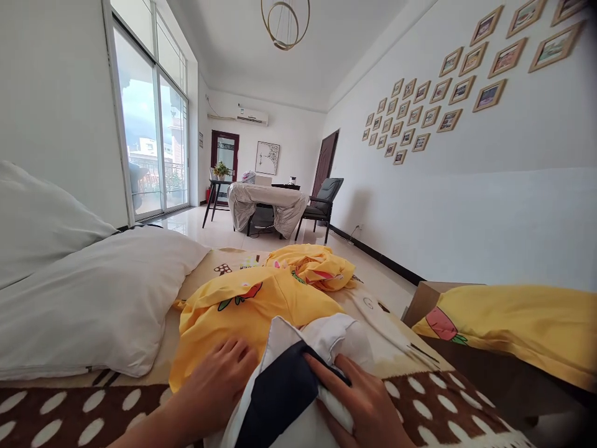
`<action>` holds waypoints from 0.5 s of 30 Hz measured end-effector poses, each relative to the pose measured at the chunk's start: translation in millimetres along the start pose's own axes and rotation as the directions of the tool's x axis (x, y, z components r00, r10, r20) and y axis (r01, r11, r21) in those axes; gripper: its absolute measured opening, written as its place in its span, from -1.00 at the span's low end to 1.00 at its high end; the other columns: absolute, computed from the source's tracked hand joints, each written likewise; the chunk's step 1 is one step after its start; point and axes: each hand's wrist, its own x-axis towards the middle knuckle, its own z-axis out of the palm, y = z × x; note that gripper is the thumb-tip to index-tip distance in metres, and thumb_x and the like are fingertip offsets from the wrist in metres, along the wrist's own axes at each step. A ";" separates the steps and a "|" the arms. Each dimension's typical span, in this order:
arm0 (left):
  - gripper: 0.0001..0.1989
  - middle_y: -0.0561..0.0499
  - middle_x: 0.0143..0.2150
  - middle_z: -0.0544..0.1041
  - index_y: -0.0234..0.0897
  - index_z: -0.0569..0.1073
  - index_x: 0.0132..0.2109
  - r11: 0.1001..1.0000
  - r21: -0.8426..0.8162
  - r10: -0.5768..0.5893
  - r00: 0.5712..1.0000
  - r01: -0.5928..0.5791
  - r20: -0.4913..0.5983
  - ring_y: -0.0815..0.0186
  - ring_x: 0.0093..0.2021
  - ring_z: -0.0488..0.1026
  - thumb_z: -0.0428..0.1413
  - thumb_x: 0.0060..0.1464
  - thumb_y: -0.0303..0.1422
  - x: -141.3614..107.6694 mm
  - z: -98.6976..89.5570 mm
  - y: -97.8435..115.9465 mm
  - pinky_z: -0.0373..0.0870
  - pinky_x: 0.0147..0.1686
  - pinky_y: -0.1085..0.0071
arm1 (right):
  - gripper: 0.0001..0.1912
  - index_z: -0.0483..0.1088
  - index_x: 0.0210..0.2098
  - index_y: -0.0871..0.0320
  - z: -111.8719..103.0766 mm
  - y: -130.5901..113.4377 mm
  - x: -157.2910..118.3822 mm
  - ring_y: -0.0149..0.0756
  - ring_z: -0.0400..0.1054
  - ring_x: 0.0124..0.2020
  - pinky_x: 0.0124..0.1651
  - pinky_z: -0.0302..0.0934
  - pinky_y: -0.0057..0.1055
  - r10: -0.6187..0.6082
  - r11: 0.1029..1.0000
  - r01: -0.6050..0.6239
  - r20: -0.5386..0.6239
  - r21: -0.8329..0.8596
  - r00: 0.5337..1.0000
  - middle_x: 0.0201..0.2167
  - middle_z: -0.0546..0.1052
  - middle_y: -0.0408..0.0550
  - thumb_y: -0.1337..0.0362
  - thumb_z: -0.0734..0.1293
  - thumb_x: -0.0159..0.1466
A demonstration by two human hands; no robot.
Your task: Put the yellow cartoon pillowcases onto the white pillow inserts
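A white pillow [357, 339] with a dark navy patch [280, 389] lies close in front of me, its near part cut off by the frame's bottom. My right hand [361, 398] grips the pillow beside the navy patch, fingers bent into the cloth. On the left, my left hand [228, 373] has its fingers curled on the yellow cover [261, 298], which has carrot prints and lies bunched against the pillow's far side. Behind it sits another crumpled yellow cloth [317, 264].
White pillows [107, 292] lie at the left on the patterned blanket [420, 398]. At the right, a yellow pillow [517, 323] rests on a cardboard box [429, 289]. Farther off stand a covered table [270, 196] and a dark chair [321, 202].
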 end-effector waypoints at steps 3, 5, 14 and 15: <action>-0.72 -0.07 -0.16 0.43 -0.21 0.41 -0.12 0.977 0.207 -0.050 0.998 0.054 -0.026 0.14 -0.17 0.34 -0.09 0.07 -0.50 -8.6 8.3 -5.6 0.28 -0.19 0.22 | -0.37 0.23 0.20 0.00 0.1 -2.8 4.1 -0.17 0.44 -0.28 -0.31 0.36 -0.37 -0.012 1.000 0.013 0.057 -0.011 0.998 -0.24 0.49 0.05 0.31 0.26 0.12; -0.73 -0.07 -0.20 0.45 -0.22 0.44 -0.17 0.957 0.276 -0.080 0.996 0.090 -0.050 0.12 -0.20 0.36 -0.12 0.11 -0.51 -8.4 13.1 -9.7 0.30 -0.21 0.18 | -0.34 0.20 0.22 0.00 1.0 -2.7 4.9 -0.16 0.44 -0.26 -0.30 0.36 -0.35 -0.018 1.000 0.020 0.086 -0.016 0.996 -0.23 0.48 0.06 0.31 0.27 0.10; -0.73 -0.08 -0.15 0.50 -0.24 0.48 -0.11 0.897 0.441 0.204 0.920 -0.038 -0.335 0.16 -0.19 0.37 -0.07 0.16 -0.48 -5.0 34.0 -20.5 0.25 -0.12 0.21 | -0.26 0.13 0.25 -0.06 6.8 -1.7 14.1 -0.16 0.44 -0.27 -0.31 0.35 -0.37 -0.012 0.997 0.026 0.182 -0.074 0.983 -0.22 0.48 0.03 0.35 0.27 0.08; -0.75 -0.06 -0.16 0.50 -0.23 0.49 -0.14 0.897 0.436 0.231 0.913 -0.066 -0.337 0.17 -0.20 0.37 -0.05 0.14 -0.49 -4.1 35.2 -19.5 0.24 -0.12 0.23 | -0.26 0.12 0.25 -0.07 7.1 -2.5 17.7 -0.16 0.44 -0.26 -0.31 0.35 -0.37 -0.009 0.997 0.025 0.196 -0.076 0.981 -0.21 0.48 0.03 0.35 0.27 0.07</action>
